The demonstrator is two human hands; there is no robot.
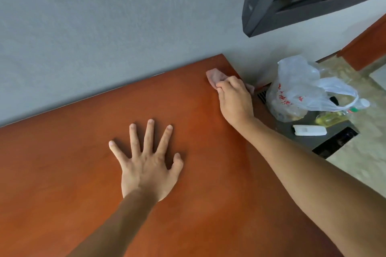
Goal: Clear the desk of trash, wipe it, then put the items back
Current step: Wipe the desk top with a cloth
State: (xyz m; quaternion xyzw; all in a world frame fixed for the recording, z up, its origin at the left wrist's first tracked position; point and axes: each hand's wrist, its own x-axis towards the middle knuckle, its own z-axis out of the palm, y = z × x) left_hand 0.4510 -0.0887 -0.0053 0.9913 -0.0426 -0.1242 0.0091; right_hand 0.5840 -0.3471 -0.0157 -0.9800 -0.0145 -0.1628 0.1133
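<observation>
Left hand (146, 165) flat on the desk (62, 173), right hand (235, 98) scrunching a pink cloth (215, 75) at the far right corner, so wiping's underway, items not back yet.

On the counter (62, 173), the left hand (146, 165) lies near the middle; the right hand (235, 98) and cloth (215, 75) sit at its far right corner, a bag (296, 89) beyond.

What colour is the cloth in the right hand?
Pale pink; the cloth shows in the head view, gripped by the right hand at the desk's far corner.
</observation>
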